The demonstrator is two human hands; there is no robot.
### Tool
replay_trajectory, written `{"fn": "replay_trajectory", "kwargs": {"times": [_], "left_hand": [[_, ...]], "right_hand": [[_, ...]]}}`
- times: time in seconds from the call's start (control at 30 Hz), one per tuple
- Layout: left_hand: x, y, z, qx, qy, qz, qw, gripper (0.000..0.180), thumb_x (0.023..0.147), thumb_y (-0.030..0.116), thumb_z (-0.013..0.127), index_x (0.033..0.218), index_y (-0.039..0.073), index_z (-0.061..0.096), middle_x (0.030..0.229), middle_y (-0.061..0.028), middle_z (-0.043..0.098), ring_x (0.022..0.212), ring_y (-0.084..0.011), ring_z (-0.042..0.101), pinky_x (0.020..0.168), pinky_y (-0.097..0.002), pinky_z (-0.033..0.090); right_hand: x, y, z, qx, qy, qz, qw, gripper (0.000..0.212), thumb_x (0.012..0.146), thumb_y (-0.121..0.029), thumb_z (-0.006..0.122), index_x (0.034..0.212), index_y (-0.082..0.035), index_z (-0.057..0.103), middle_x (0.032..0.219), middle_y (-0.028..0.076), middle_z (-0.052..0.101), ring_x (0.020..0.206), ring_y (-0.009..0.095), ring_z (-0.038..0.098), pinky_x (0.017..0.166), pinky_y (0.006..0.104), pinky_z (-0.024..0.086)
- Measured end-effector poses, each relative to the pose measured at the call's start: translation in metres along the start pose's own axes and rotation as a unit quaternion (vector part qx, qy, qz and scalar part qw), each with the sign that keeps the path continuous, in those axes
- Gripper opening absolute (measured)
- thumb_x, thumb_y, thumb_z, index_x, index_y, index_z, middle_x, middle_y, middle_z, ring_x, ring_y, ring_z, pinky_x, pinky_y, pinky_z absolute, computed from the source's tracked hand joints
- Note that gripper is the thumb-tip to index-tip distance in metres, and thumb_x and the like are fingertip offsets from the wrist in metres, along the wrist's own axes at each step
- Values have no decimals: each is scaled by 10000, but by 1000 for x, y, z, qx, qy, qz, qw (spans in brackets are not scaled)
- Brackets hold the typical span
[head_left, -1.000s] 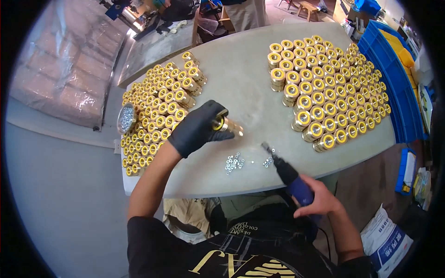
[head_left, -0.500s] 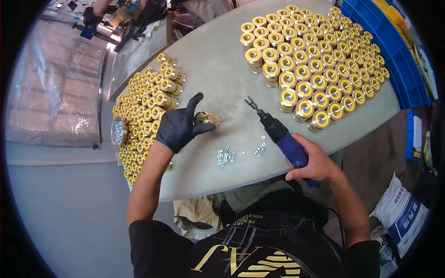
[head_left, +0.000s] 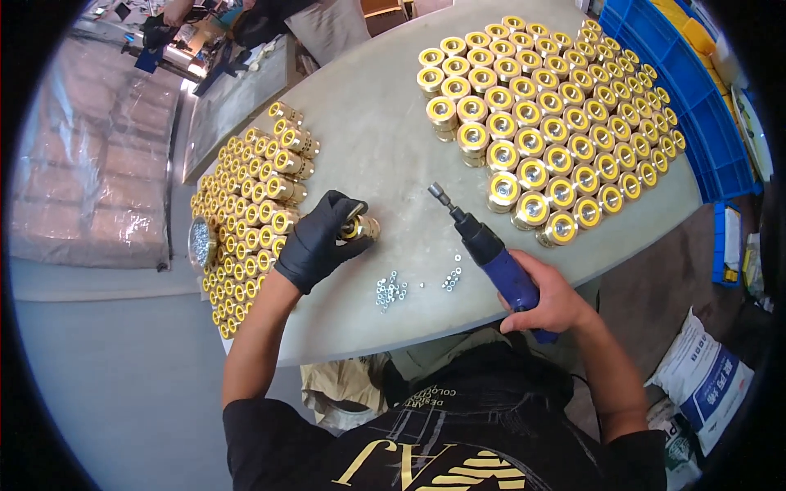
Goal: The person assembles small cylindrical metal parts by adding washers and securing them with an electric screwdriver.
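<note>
Left hand (head_left: 315, 245) pinched brass part (head_left: 368, 228), its axis hard to tell; right hand (head_left: 547, 296) gripped driver (head_left: 498, 266) slanted up-left, bit (head_left: 440, 195) rightward, farther out (well apart).

The held cylinder (head_left: 366, 229) and the massed cylinders (head_left: 560, 193) look like glossy, brass-toned metal with smooth yellow end faces. The small nuts (head_left: 393, 290) shine as bright silvery metal. The power driver (head_left: 509, 281) pairs a purple-blue, plastic-looking casing with a grey metal socket (head_left: 438, 192). The glove (head_left: 309, 250) is matt black, the tabletop (head_left: 360, 147) smooth and dull, the wall sheeting (head_left: 110, 164) crinkled glossy plastic, the shirt (head_left: 319, 438) matt cloth.
</note>
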State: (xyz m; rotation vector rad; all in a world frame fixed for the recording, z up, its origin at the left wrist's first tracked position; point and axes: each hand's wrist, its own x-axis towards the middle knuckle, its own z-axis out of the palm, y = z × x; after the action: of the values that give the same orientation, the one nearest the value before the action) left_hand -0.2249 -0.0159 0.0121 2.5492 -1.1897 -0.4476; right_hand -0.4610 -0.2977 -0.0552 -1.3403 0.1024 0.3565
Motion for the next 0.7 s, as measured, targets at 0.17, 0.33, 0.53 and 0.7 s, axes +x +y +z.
{"fn": "replay_trajectory", "kwargs": {"times": [0.17,0.33,0.53,0.7], "left_hand": [[38,30,16,-76,88,69,991,484,777,188,824,1191,49,614,1083,-131,609,961,-272,633,842,-363,523],[85,77,45,-89,66,79,991,534,803,258,798,1180,78,466,1126,-166,578,975,-381,638,799,-427,543],[106,85,59,-42,136,130,981,587,786,241,804,1213,61,444,1140,-174,505,926,-401,627,768,-451,545],[104,89,37,-107,80,142,981,532,819,268,778,1215,66,487,1165,-181,515,925,-402,636,794,-465,544]], "right_hand": [[-6,20,-4,26,9,-45,999,976,646,-217,944,1426,-11,395,867,11,582,766,91,554,686,263,479],[-9,21,-2,107,36,-65,991,947,644,-186,940,1394,-2,391,862,28,578,753,88,541,678,264,469],[-7,19,3,143,65,-64,986,920,644,-178,930,1368,6,394,845,33,574,744,94,550,670,255,455],[-6,17,-1,144,69,-82,984,907,633,-185,929,1348,-1,401,844,44,586,746,98,560,682,252,464]]}}
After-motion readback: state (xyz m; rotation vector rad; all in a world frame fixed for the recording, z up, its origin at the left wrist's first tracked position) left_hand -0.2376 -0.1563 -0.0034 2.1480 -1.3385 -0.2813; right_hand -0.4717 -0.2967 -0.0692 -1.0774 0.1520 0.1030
